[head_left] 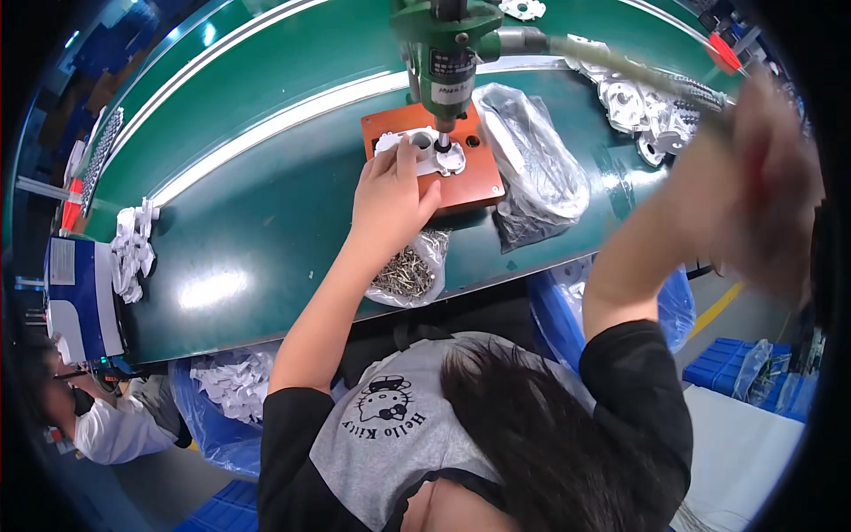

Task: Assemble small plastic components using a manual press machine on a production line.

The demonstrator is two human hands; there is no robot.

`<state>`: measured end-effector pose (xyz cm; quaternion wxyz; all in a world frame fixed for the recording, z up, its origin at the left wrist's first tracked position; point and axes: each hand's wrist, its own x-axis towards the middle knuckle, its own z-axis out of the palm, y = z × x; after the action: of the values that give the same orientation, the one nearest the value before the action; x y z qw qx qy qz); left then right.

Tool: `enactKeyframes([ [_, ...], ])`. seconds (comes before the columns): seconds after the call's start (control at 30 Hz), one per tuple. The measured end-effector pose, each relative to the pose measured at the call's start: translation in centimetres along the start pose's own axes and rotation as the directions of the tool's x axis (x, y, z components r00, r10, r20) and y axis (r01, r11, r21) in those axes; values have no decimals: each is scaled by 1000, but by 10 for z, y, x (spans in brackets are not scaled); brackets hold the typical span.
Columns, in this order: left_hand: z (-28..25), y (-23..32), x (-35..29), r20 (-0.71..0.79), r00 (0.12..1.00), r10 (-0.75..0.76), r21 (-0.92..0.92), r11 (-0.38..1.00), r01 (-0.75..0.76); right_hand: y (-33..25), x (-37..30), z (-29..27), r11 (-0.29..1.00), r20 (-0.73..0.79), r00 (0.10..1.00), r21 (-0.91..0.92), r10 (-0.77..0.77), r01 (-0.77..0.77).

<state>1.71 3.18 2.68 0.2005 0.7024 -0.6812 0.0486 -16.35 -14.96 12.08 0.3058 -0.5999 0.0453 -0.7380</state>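
A green hand press [448, 53] stands over an orange block [479, 182]. Its dark-tipped ram comes down onto a white moulded plastic part [452, 160] lying on that block. My left hand [394, 191] grips the part's left side, fingers across its top and thumb toward the near edge. From the press head a long lever [620, 66] reaches out to the right. My right hand [753, 168], raised at the far right and smeared by motion, is closed round the lever's end; its separate fingers do not show.
Small metal pins fill a clear bag [408, 275] below the block. A larger clear plastic bag [536, 160] lies right of it. White parts pile up at right [629, 102] and left [133, 248]. Blue-lined bins [217, 426] stand below the table edge. Another person [124, 430] sits at lower left.
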Motion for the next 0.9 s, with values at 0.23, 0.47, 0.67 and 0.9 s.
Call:
enactKeyframes([
  [0.23, 17, 50, 21, -47, 981, 190, -283, 939, -195, -199, -143, -75, 922, 177, 982, -364, -70, 132],
  [0.47, 36, 19, 44, -177, 936, 304, -154, 931, -332, -162, -36, -72, 988, 62, 992, 98, 110, -115],
  [0.67, -4, 29, 82, 72, 912, 405, -282, 885, -371, -55, 89, 16, 909, -34, 915, 142, 401, -393],
  [0.9, -22, -45, 92, 280, 959, -40, -621, 755, 213, -31, -40, -148, 710, -81, 970, -668, 229, -223],
])
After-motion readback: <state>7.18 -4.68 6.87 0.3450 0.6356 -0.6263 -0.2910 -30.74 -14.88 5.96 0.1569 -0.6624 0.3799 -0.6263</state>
